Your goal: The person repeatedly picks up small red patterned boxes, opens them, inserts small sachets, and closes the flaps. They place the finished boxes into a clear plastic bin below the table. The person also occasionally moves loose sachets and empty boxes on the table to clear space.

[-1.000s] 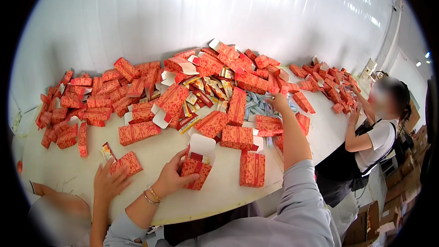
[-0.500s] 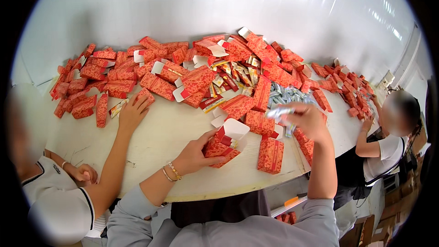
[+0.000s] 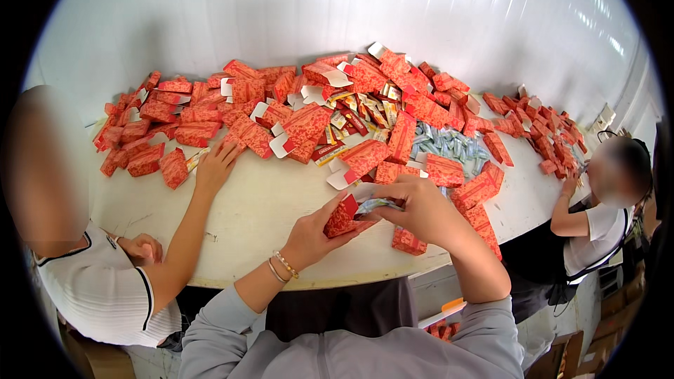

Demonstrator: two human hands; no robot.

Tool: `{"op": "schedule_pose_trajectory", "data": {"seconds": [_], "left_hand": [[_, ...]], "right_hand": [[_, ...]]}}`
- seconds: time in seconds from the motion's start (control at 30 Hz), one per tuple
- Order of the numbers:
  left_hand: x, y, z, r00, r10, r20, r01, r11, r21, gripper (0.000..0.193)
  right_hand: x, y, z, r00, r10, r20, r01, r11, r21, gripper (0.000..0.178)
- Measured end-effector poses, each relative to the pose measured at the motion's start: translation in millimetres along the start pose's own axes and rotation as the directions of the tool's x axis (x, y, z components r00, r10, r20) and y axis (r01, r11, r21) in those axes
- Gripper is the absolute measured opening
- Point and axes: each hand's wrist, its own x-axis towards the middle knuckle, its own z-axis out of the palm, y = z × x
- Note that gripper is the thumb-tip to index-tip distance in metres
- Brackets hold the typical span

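My left hand [image 3: 316, 230] is closed around a small red patterned carton [image 3: 342, 220], its open end tilted toward the right. At that opening, my right hand [image 3: 418, 208] pinches several pale blue-white sachets [image 3: 379, 204], which lie partly inside the carton's mouth. Some of the sachets are hidden behind the fingers and the flap. Just beyond my hands lie more red cartons, one of them [image 3: 361, 158] with its white flap open. A loose heap of similar pale blue sachets [image 3: 449, 144] lies past my right hand.
Yellow and dark red sachets [image 3: 354, 119] lie among piled red cartons [image 3: 246, 88] along the wall. A co-worker at left rests a hand [image 3: 216, 165] by the pile. Another person [image 3: 593, 228] works at right beside more cartons [image 3: 540, 137]. The pale table's [image 3: 239, 238] curved edge is before me.
My right hand has brought the sachets from the right over to the carton's opening. My left hand has tipped the carton toward it. The left co-worker's hand has shifted slightly.
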Motion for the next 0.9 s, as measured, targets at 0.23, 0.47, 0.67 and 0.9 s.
{"op": "schedule_pose_trajectory", "data": {"seconds": [0.23, 0.47, 0.67, 0.9], "left_hand": [[-3, 20, 15, 0.984, -0.167, 0.067, 0.175, 0.977, -0.121, 0.093], [-6, -8, 40, 0.938, -0.308, 0.16, 0.339, 0.712, -0.615, 0.098], [-10, -17, 43, 0.959, -0.197, 0.205, 0.278, 0.801, -0.531, 0.096], [-8, -18, 44, 0.949, -0.184, 0.257, 0.299, 0.787, -0.54, 0.083]], "right_hand": [[-1, 4, -8, 0.967, -0.253, 0.038, 0.255, 0.966, -0.045, 0.037], [-10, -7, -26, 0.981, -0.167, -0.1, 0.156, 0.981, -0.113, 0.025], [5, 1, -20, 0.943, -0.303, 0.134, 0.331, 0.888, -0.319, 0.022], [25, -11, 9, 0.937, -0.296, 0.187, 0.339, 0.901, -0.272, 0.023]]}}
